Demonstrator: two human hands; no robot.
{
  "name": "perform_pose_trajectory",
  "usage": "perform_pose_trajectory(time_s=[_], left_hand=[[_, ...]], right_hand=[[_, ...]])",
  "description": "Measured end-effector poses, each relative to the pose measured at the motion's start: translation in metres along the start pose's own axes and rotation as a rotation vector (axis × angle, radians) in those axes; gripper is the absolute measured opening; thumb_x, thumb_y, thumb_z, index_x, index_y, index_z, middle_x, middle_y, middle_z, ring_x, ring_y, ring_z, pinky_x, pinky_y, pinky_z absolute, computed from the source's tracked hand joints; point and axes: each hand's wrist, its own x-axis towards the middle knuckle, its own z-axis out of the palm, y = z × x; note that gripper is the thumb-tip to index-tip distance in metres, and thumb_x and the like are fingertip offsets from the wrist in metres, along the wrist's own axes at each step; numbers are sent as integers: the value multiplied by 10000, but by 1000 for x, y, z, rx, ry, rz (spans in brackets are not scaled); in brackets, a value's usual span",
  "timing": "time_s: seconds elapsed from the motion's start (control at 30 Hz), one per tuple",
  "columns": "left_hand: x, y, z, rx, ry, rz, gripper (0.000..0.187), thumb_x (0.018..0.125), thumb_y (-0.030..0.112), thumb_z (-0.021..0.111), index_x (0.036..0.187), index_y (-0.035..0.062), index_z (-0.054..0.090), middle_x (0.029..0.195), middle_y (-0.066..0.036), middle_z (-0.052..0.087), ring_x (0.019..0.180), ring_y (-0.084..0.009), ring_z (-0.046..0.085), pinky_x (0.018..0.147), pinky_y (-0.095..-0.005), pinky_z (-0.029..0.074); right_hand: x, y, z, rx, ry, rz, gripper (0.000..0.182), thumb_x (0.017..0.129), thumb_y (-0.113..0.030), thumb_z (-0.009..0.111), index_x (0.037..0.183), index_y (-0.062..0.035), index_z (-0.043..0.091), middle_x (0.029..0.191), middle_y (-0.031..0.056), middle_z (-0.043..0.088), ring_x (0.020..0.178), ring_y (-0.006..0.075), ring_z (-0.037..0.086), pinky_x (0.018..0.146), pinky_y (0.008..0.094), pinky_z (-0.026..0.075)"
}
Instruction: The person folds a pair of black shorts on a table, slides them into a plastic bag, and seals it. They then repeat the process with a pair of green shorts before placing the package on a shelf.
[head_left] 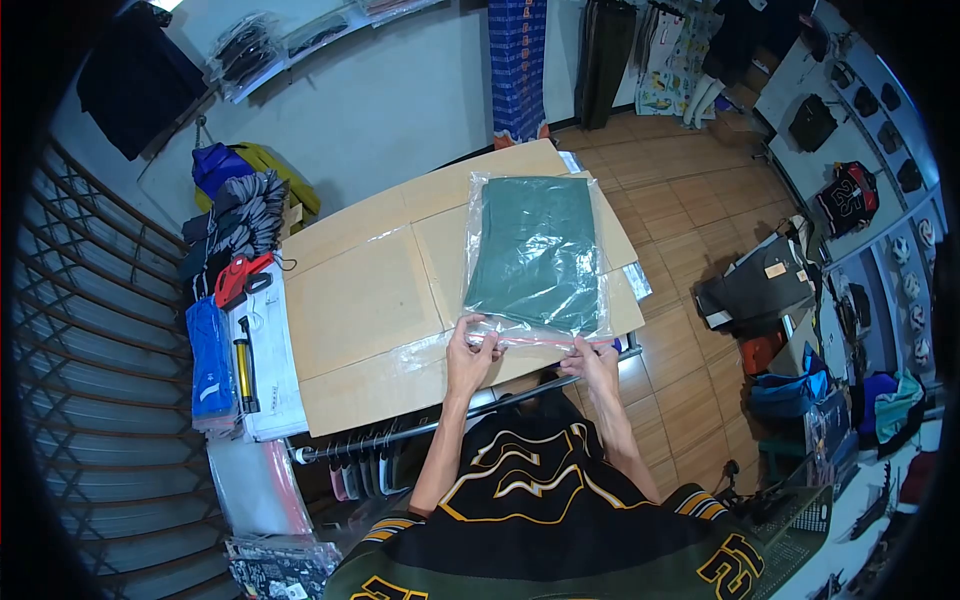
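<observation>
A folded green garment [535, 250] lies inside a clear plastic bag [604, 270] on the cardboard-covered table [360, 300]. The bag's near edge carries a reddish seal strip. At the left end of that edge, my left hand [470, 352] pinches the plastic between thumb and fingers. My right hand [592, 362] grips the same edge at its right end, its fingers closed on the bag. Both hands are at the table's near side.
Left of the cardboard are a yellow and black hand pump [243, 365], a red tool-like object [240, 280] and a blue plastic-wrapped packet [209, 360]. A metal rail with hangers [375, 445] runs below the near edge. Bags and racks stand on the right.
</observation>
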Motion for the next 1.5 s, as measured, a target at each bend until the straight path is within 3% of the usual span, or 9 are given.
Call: perform_pose_trajectory(time_s=[0.77,0.87,0.97,1.17,1.5], left_hand=[[-5,0,22,-14,-29,9,370,984,52,715,1320,13,569,905,-146,766,745,-172,771,647,-287,609],[-3,-3,21,16,-40,24,410,982,46,723,1344,19,533,914,-136,749,751,-163,756,638,-269,608],[-4,-6,22,33,-15,24,400,988,47,723,1339,19,535,913,-138,749,747,-160,754,630,-265,604],[-7,-9,32,-112,-7,0,356,1013,65,710,1319,19,533,905,-139,750,751,-158,754,626,-266,601],[-8,-11,38,-38,-14,10,337,990,54,730,1279,18,561,868,-103,742,733,-125,736,613,-252,588]], right_hand=[[1,-5,21,-68,-60,70,367,1026,-279,722,1144,67,689,933,161,753,718,208,756,619,321,646],[3,0,24,-21,-50,2,337,1046,-194,681,1131,132,661,962,217,751,712,235,760,614,327,656],[4,5,21,-16,-71,1,354,1022,-258,719,1135,75,683,932,156,747,716,203,745,621,323,644],[-7,-14,31,-31,-75,85,357,1027,-255,708,1138,82,672,958,164,748,736,210,750,642,323,649],[4,5,33,15,-84,40,306,1044,-193,674,1145,96,674,960,187,742,761,232,756,665,344,667]])
